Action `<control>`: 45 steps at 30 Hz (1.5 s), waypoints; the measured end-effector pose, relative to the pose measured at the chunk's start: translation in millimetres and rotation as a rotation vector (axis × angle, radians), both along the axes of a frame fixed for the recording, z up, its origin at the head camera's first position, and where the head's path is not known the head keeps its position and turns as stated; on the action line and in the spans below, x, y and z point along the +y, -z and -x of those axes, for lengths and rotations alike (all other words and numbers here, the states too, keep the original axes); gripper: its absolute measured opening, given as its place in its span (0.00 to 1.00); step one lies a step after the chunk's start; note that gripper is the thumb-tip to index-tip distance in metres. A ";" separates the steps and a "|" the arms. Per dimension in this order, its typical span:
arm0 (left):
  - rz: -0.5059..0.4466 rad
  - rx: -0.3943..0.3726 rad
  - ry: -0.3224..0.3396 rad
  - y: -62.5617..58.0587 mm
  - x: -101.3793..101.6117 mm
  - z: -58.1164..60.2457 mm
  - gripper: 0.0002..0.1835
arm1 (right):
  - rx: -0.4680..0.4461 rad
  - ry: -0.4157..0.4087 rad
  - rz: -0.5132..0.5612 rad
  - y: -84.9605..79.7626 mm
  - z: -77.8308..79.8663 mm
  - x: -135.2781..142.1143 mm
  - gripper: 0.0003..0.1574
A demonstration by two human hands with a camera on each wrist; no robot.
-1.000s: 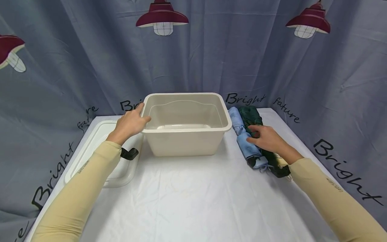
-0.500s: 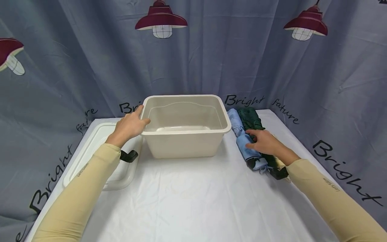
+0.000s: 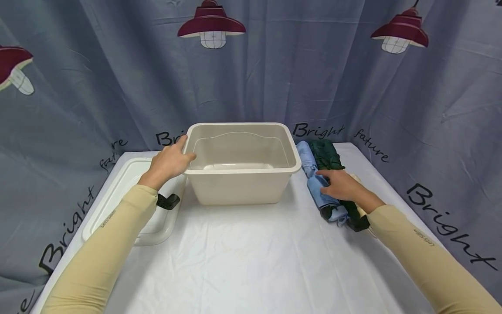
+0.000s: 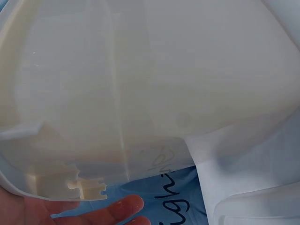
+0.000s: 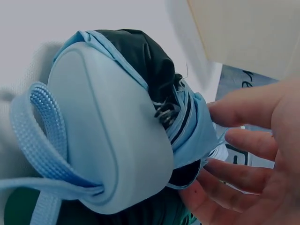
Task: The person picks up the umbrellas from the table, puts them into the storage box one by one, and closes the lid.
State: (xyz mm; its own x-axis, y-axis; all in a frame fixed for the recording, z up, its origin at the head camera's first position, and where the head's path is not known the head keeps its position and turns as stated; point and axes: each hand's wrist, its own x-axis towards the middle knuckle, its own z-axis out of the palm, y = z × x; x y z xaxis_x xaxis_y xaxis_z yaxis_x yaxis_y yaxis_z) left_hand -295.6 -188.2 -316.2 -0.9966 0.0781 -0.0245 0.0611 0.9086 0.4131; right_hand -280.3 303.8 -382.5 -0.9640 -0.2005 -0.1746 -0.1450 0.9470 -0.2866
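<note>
Cupping blue umbrella (image 3: 316, 188) palm-down, right hand (image 3: 342, 184).

The bin (image 3: 235, 188) stands on the bench (image 3: 235, 261) toward its far edge, between the lid (image 3: 121, 185) lying just to its left and two folded umbrellas to its right. These lie side by side, the first umbrella (image 3: 317, 186) nearer the bin, the second umbrella (image 3: 326, 153) on its far side. Behind everything, and along both sides, hangs the curtain (image 3: 266, 78).
</note>
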 end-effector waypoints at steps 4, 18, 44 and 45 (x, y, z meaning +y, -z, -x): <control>-0.002 -0.007 0.000 1.6 0.6 -0.1 0.43 | 0.002 -0.013 0.000 1.3 0.5 0.0 0.40; -0.016 -0.002 -0.006 3.1 2.6 0.0 0.44 | -0.024 0.037 -0.088 4.7 1.9 -8.2 0.47; -0.039 0.031 0.025 -0.2 -2.2 0.3 0.38 | -0.007 0.035 -0.094 2.7 5.6 -23.9 0.54; -0.046 0.027 0.032 0.0 -2.8 0.3 0.37 | -0.013 0.031 -0.097 2.7 5.7 -24.0 0.55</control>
State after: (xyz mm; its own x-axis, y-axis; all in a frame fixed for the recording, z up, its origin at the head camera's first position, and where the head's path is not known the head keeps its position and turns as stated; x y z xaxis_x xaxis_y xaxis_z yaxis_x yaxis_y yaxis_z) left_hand -295.9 -191.0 -316.2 -0.9938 0.1107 0.0070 0.1019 0.8860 0.4524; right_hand -285.9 279.8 -385.3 -0.9671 -0.1516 -0.2042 -0.1116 0.9745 -0.1947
